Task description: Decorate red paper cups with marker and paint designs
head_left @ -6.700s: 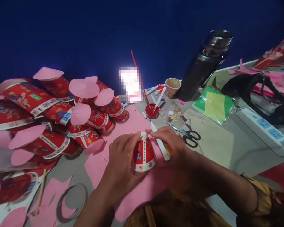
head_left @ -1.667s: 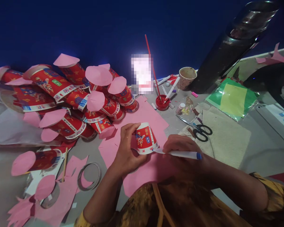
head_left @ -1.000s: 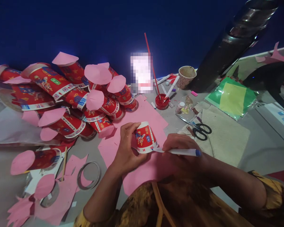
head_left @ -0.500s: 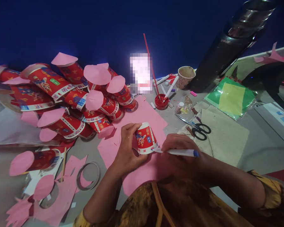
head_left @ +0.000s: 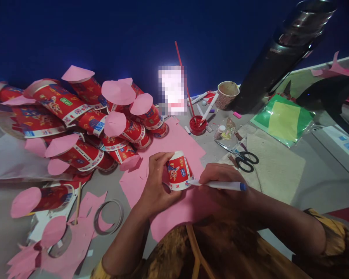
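Observation:
My left hand (head_left: 158, 182) is wrapped round the side of a red printed paper cup (head_left: 178, 172) with white bands at top and bottom. In my right hand (head_left: 221, 182) is a white felt-tip marker (head_left: 225, 186) with a blue end. Its tip meets the cup's lower white band, where small coloured marks show. Under both hands lies a sheet of pink paper (head_left: 174, 217). Some fingertips of my right hand are hidden behind the marker and the knuckles.
Left, several red cups with pink paper cones (head_left: 84, 153) lie piled up. A tape roll (head_left: 96, 217) rests on pink scraps. Beyond the sheet stand a red paint pot (head_left: 198, 127) and a paper cup (head_left: 227, 95). Scissors (head_left: 244, 161) and a black cylinder (head_left: 267, 69) are right.
The marker's tip has shifted slightly up along the cup's lower band. Both hands keep their hold, and the cup has hardly moved.

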`<state>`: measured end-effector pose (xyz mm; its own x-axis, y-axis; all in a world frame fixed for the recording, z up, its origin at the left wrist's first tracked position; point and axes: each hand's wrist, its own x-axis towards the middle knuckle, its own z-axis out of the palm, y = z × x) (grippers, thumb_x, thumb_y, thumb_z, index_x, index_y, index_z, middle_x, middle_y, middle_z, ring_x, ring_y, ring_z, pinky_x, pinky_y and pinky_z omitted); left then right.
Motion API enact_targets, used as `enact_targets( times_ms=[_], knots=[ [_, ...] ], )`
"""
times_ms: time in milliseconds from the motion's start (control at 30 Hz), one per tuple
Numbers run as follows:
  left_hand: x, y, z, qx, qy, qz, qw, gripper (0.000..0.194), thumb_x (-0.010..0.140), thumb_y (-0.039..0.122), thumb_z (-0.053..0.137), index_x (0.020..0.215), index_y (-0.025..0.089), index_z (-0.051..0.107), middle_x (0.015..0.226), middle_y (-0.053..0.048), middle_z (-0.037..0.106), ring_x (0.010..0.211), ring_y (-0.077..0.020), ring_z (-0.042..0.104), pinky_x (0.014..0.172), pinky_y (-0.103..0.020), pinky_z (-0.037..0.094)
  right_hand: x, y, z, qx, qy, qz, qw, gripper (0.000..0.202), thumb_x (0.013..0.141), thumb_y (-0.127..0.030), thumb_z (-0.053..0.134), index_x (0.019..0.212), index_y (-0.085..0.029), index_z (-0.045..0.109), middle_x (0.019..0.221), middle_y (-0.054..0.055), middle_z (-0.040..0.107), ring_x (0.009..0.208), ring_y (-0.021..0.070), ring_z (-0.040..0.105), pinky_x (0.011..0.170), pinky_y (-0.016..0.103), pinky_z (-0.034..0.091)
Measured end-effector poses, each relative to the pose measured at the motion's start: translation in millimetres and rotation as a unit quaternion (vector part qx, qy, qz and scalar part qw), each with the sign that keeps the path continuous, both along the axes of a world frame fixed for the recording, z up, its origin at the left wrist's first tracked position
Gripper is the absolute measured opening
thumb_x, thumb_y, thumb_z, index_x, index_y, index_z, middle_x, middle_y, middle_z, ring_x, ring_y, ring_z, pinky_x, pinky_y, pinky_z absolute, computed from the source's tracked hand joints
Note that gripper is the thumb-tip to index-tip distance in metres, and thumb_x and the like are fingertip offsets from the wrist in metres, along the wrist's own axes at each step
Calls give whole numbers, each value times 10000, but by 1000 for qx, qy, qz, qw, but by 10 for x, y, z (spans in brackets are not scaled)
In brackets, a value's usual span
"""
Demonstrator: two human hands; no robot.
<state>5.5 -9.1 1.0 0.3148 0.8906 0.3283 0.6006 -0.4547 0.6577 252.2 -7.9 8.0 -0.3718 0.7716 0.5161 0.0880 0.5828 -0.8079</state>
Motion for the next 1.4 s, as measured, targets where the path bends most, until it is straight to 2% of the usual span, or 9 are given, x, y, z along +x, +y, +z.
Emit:
enact_targets(
  times_ms=[600,867,1400],
  knots=[
    [3,2,20,1,-5,1,1000,841,768,229,818,1527,263,457,1414,-132,542,1354,-337,559,1141,-522,535,11,5,-28,6,17,-2,1000,41,1013,-196,724,1001,-217,691,835,15,776,718,136,714,693,254,554],
    [11,25,9,7,-15,2,1000,826,776,218,782,1528,265,446,1414,-125,548,1348,-333,567,1117,-516,557,19,34,19,55,2,-46,997,79,999,-161,688,955,-221,662,773,17,742,677,152,705,646,266,546],
    [-4,9,-24,6,-29,2,1000,853,775,237,814,1544,265,446,1432,-129,545,1354,-334,565,1113,-509,567,14,22,1,35,8,-15,999,65,1009,-165,699,974,-213,672,822,28,771,720,145,728,687,259,555]
  ],
)
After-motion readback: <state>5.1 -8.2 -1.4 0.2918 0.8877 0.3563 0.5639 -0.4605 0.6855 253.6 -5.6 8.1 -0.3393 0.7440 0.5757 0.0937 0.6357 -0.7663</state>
